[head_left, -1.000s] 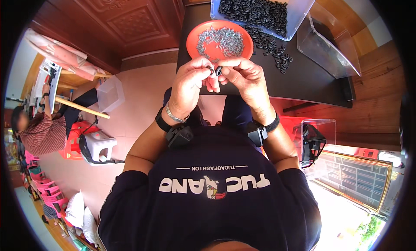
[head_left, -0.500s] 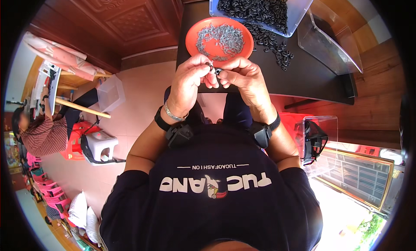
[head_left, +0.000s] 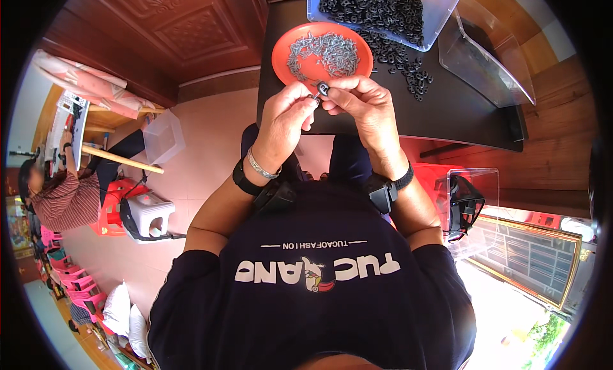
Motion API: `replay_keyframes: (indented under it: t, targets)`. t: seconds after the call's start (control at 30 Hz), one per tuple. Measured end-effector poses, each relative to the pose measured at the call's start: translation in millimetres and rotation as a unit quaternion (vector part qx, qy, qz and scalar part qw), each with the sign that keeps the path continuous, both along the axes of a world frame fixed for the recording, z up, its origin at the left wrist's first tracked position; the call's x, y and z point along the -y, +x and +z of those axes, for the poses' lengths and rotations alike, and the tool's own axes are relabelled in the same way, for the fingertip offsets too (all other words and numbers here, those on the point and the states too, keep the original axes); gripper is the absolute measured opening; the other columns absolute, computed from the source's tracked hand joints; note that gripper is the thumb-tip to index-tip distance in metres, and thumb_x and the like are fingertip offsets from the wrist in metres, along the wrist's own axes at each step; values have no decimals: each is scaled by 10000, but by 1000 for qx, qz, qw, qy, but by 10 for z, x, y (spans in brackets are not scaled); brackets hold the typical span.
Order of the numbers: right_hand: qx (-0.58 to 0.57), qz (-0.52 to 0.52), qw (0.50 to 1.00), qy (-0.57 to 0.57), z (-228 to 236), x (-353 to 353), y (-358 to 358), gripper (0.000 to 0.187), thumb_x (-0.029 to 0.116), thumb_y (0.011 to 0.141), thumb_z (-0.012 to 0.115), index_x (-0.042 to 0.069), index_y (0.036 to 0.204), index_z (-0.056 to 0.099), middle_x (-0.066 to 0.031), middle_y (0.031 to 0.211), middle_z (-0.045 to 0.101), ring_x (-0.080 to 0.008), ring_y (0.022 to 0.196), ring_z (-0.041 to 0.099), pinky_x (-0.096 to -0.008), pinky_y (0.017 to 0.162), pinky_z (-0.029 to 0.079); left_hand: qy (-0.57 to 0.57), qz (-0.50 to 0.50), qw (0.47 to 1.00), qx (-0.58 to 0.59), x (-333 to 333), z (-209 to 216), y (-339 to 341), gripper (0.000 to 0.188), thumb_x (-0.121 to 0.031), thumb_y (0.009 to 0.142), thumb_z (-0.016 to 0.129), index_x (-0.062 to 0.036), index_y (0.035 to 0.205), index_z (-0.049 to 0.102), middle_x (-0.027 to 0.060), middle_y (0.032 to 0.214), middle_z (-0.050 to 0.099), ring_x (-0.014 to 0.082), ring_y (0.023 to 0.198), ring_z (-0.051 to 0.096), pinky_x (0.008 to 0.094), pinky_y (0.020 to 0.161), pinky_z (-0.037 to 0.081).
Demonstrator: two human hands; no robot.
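Observation:
Both hands meet over the table's near edge, just below a round orange plate (head_left: 279, 62) strewn with small silver metal pieces like screws. My right hand (head_left: 365, 108) pinches a small black oval plastic part (head_left: 323, 88) between thumb and forefinger, its pale-edged opening showing. Close beside it, the fingertips of my left hand (head_left: 285, 118) are closed on a tiny dark and silver piece (head_left: 313, 99). This piece is mostly hidden by the fingers, and its kind is too small to make out. The two held pieces are very near; whether they touch I cannot tell.
A clear bluish bin (head_left: 440, 26) full of black oval parts stands at the table's far side. Loose black parts (head_left: 415, 79) lie on the dark table (head_left: 460, 124). A transparent lid (head_left: 491, 67) leans at right. Another person (head_left: 70, 194) sits at far left.
My right hand has lifted slightly and turned the black oval part up, so its face shows. My left fingertips have shifted a little lower relative to it.

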State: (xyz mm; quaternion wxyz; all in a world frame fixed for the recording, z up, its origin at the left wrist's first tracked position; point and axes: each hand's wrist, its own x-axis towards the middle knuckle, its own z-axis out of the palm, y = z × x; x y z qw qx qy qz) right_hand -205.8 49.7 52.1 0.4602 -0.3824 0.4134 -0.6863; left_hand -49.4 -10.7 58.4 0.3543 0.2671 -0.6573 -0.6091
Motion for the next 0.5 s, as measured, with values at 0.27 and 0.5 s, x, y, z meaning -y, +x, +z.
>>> replay_keyframes:
  t: [0.27,0.5]
  targets:
    - [-51,4,999,-12,-25,2,-11,113,5,856,629,9,966,658,-86,842,682,-125,719,646,-242,662,535,9,-5,1000,10,-13,15,25,118,-101,883,515,-18,803,536,-7,610,497,56,544,449,216,509,365]
    - [163,119,976,80,-71,39,-147,122,38,870,604,-8,978,635,-97,846,670,-136,696,641,-241,641,538,43,-17,999,-28,-14,30,51,128,-119,884,511,-26,806,551,-7,616,522,54,550,470,204,511,354]
